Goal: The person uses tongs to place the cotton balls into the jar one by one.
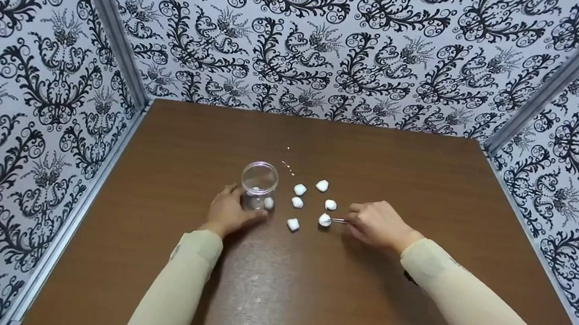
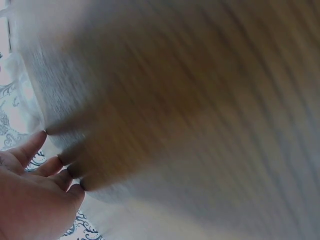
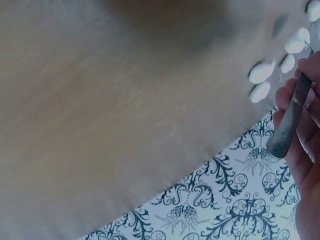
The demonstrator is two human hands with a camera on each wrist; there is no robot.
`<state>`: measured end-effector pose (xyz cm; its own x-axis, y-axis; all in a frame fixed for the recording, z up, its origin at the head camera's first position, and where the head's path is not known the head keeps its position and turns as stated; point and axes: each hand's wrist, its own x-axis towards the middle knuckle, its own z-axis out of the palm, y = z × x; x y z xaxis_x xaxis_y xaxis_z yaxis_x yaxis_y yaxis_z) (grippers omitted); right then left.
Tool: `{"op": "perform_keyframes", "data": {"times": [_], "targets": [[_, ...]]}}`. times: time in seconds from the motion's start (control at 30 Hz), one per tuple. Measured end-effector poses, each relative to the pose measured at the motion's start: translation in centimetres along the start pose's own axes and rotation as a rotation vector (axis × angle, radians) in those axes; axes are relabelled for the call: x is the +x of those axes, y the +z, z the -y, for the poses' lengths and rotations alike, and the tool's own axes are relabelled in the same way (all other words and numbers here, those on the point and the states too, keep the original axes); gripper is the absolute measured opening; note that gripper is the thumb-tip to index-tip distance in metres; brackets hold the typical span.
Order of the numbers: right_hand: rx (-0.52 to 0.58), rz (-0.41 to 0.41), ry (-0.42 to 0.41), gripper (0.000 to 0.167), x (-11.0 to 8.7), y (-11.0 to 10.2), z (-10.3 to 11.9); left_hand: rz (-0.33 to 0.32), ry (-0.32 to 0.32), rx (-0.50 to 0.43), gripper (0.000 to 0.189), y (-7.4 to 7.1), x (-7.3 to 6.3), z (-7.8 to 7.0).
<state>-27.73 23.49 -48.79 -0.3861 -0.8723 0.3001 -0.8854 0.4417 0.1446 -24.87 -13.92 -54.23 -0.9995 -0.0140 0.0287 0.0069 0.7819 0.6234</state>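
Clear jar, one; metal tweezers, one; white cotton balls, loose, six.
Jar [image 1: 260,179] upright on brown table [image 1: 171,172], nearer its left edge than its right, left hand [image 1: 228,212] grasping its side; white shows through the wall. Tweezers [image 3: 290,120] pinched in right hand [image 1: 376,225], tips touching the nearest cotton ball [image 1: 325,220]; whether it is lifted cannot be told. Remaining five balls [image 1: 297,202] about midway between left and right edges; white crumbs [image 1: 290,169] toward the far edge.
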Motion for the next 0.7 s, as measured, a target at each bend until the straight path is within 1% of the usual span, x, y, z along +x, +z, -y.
{"op": "perform_keyframes", "data": {"times": [0.37, 0.53, 0.7], "targets": [[-0.016, -0.027, 0.000, 0.004, -0.6, -1.2, -1.0, -0.006, 0.013, 0.005, 0.092, 0.2, 0.2, 0.3], [-0.022, -0.053, 0.005, 0.004, -0.5, -1.7, -1.2, 0.011, 0.012, 0.024, 0.094, 0.4, 0.4, 0.6], [-0.027, -0.080, 0.004, 0.004, 0.0, -2.2, -1.5, 0.021, 0.002, 0.033, 0.095, 0.3, 0.4, 0.6]]}}
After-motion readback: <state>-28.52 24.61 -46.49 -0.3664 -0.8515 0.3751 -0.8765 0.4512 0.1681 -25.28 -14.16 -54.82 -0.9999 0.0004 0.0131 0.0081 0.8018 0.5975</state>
